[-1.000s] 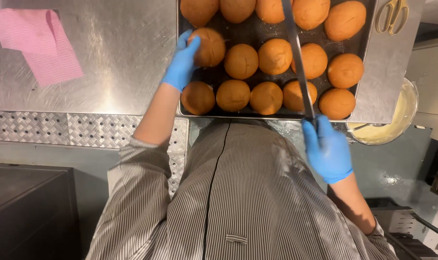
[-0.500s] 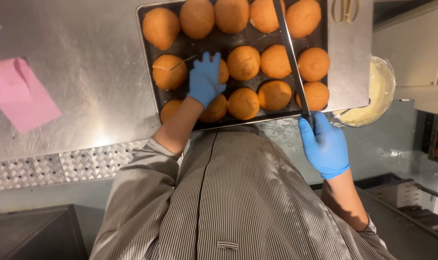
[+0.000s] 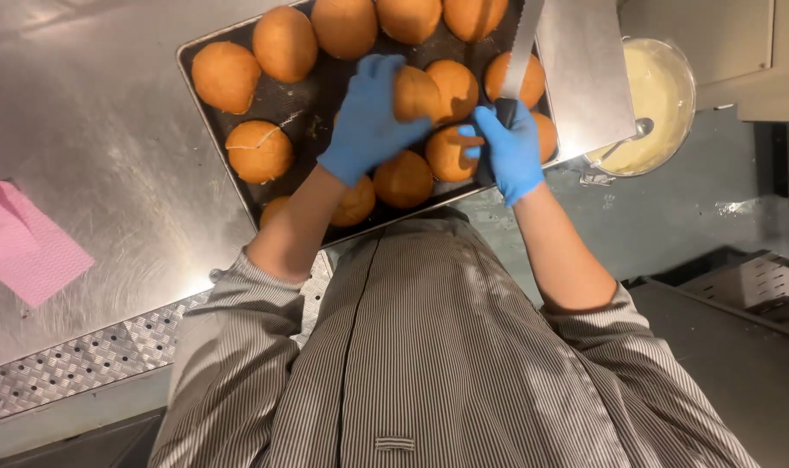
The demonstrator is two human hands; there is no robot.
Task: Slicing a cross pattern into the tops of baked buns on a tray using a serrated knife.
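Left hand [image 3: 366, 121] gripping bun [image 3: 414, 94] above tray [image 3: 205, 130] near edge; right hand [image 3: 509, 147] closed on knife [image 3: 522, 52]. Bun probably light, soft, crushable: hold sides gently.

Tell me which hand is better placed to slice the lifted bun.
Probably the right hand: it grips the knife, blade beside the bun. The left hand is occupied holding that bun above the tray.

The shiny metal table [image 3: 91, 173] holds a dark baking tray [image 3: 312, 91] (full of buns), a pink cloth [image 3: 26, 247] and a bowl of cream [image 3: 654, 95].
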